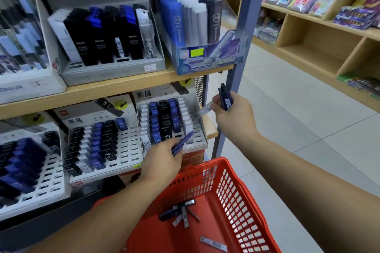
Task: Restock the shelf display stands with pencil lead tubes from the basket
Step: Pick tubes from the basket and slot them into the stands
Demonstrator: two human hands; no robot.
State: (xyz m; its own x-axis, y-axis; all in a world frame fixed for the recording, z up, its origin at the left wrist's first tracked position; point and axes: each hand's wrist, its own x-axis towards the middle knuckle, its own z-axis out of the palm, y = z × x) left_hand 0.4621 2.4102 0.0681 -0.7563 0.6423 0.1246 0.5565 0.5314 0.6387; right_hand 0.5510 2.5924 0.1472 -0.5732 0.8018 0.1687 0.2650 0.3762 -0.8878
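Left grip (162, 158), head view: fingers pinch blue tubes (183, 142) over the front slots of the right-hand display stand (199, 137) on the lower shelf (211, 127). Right grip (232, 117) clasps a blue bundle (225, 98) plus one clear tube (205, 111), just beside the stand. Progress, estimated: middle columns are filled and the right-side slots are partly vacant. Loose tubes (181, 210) remain in the red basket (232, 195). The tube count in either grip cannot be resolved.

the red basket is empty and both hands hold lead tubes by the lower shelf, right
No: the red basket is not empty; the head view shows lead tubes in it. The left hand and right hand do hold tubes by the lower shelf.
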